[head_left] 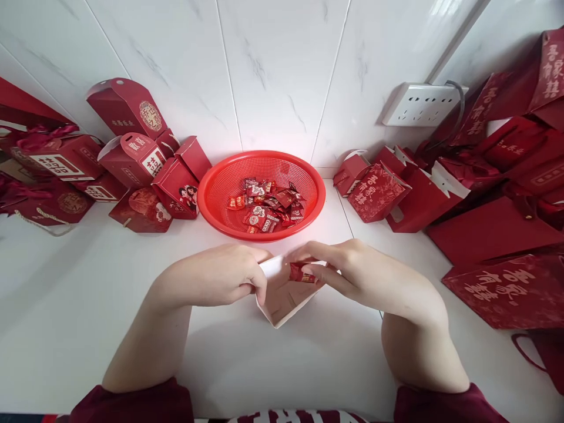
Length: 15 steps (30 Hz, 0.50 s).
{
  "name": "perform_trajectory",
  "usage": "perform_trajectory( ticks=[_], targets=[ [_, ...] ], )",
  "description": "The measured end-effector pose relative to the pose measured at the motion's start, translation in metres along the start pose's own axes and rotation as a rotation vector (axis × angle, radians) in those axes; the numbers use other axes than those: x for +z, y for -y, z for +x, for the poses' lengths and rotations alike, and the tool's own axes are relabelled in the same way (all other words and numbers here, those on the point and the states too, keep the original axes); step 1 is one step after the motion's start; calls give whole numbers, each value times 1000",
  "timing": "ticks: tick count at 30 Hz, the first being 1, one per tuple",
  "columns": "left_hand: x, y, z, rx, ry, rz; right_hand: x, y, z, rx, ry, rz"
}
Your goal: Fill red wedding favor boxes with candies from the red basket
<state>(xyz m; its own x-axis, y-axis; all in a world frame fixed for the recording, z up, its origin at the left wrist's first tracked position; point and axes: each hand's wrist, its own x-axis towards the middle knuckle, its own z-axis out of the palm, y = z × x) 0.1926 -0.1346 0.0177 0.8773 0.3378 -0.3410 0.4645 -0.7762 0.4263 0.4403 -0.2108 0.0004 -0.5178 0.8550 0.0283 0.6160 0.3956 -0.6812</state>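
Note:
An uncovered paper box [288,302], pale on the inside, is tilted toward me in the middle of the counter. My left hand [240,273] pinches its left wall between thumb and fingers. In my right hand [330,264] is a red-wrapped candy [300,272], held at the box's opening on the right side. Just behind both hands stands a red plastic basket [207,202] with a mesh wall. Several wrapped candies [268,205], mostly red and dark red, lie in a heap inside it.
Red gift boxes [136,155] crowd the left side of the white counter [132,305]. More red boxes and bags [506,229] are stacked on the right. A white power strip [423,104] with a cable is on the tiled wall [273,70] behind.

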Motion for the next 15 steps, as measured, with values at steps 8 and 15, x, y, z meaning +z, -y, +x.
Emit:
perform_trajectory(
  ticks=[8,15],
  targets=[
    [4,7,0,-115,-233,87,-1,-3,-2,-105,-100,-80],
    [19,-20,-33,73,-949,117,-11,11,-16,-358,-484,-145]
  ],
)
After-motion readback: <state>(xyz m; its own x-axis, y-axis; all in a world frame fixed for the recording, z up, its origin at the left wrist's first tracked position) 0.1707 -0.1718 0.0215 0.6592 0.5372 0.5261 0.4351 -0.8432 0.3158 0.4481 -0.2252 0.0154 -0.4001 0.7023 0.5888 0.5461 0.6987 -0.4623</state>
